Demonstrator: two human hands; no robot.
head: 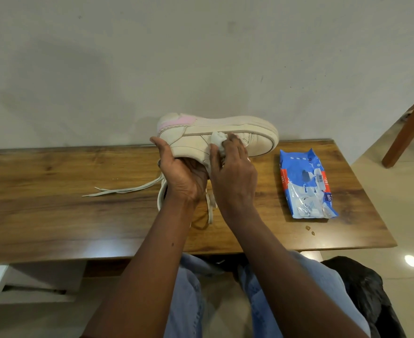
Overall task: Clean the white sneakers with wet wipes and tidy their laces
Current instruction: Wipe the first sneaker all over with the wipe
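Above the desk, your left hand curls round the heel end of the white sneaker, tipped on its side; your right hand pinches a wadded wet wipe against the side panel. Judged light and stiff-soled, it suits a grip at heel or sole; the limp laces trailing below offer no hold.

Both bare forearms are being held outstretched across the near edge of the table, angling in toward each other near its far edge. The left hand is gripping the sneaker from below, with the thumb hooking up the heel side and the fingers curling into the opening. The right hand, its back facing the camera, is pinching a bunched wipe and pressing it to the sneaker's side. The 2 wrists are sitting just beside each other.
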